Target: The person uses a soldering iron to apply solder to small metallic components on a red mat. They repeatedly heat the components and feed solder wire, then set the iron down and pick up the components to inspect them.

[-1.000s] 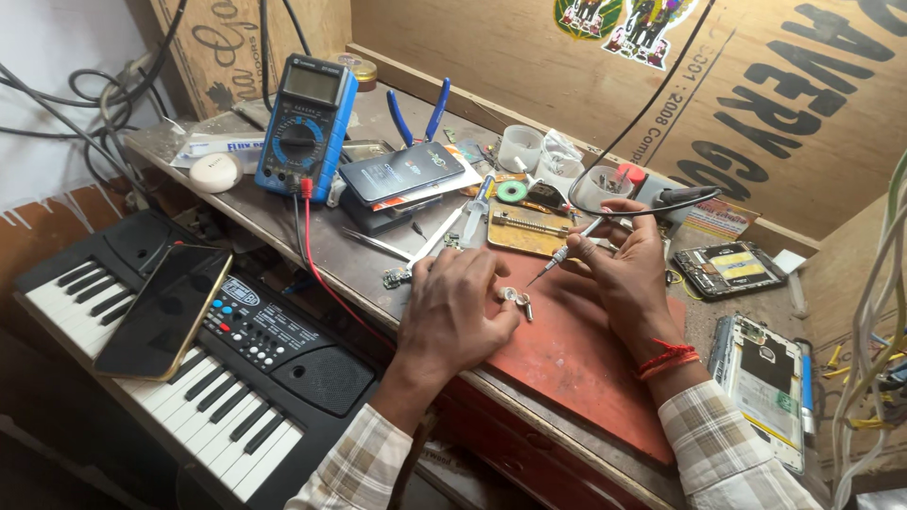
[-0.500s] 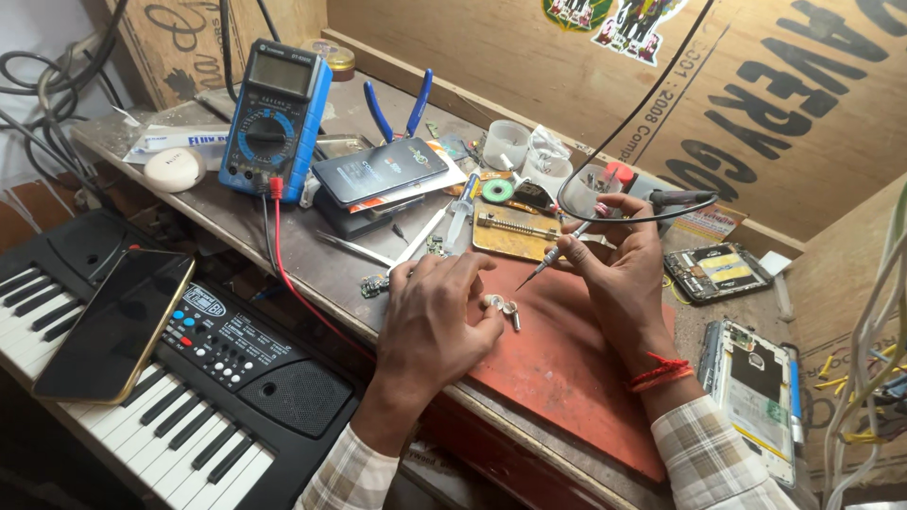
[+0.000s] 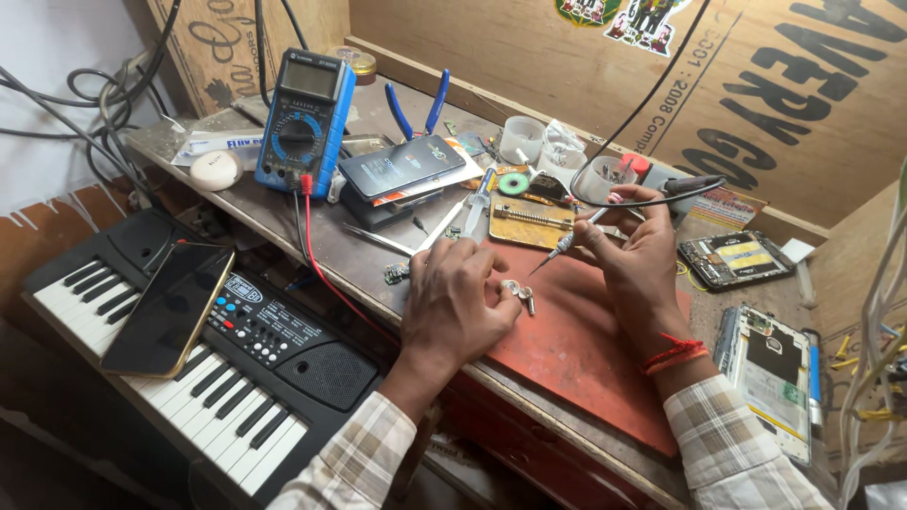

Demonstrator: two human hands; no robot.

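While hands pinch small metal parts (image 3: pixel 518 293), a thin soldering iron (image 3: pixel 567 242) hovers.

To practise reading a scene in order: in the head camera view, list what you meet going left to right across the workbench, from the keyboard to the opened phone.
Keyboard → blue multimeter → left hand → small metal part → right hand holding a soldering iron → opened phone.
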